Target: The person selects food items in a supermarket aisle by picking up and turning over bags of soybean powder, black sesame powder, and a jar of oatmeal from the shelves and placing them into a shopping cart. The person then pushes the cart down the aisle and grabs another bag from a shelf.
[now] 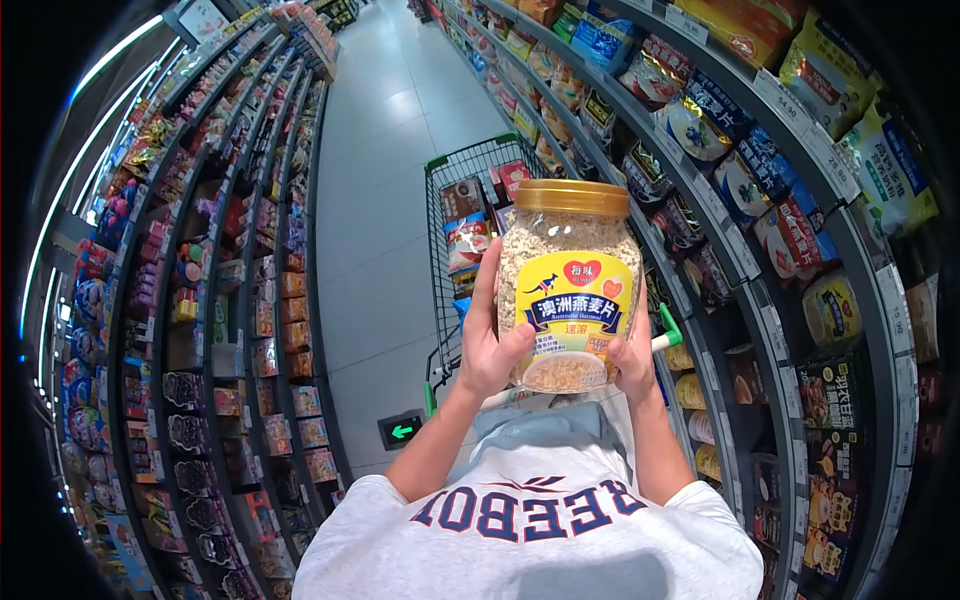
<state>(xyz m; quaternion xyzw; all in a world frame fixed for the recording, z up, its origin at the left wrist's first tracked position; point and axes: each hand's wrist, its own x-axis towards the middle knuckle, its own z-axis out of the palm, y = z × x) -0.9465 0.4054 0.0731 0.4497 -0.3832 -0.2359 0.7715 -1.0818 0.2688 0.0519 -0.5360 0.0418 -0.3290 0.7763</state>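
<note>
Between both hands I hold a large clear jar of oat flakes upright, its gold screw lid on top and a yellow label facing me. My left hand wraps the jar's left side, thumb on the label. On the lower right side, my right hand grips it, thumb over the label's corner; the fingers behind are hidden. Just beyond the jar stands a shopping cart with a green-trimmed rim, partly covered by the jar. Inside it lie several packages, among them a red and white bag.
Shelves of bagged cereals and price tags curve along the right. On the left, shelves of small snack packs line the aisle. Grey tiled floor runs ahead between them. A floor sign with a green arrow lies left of my body.
</note>
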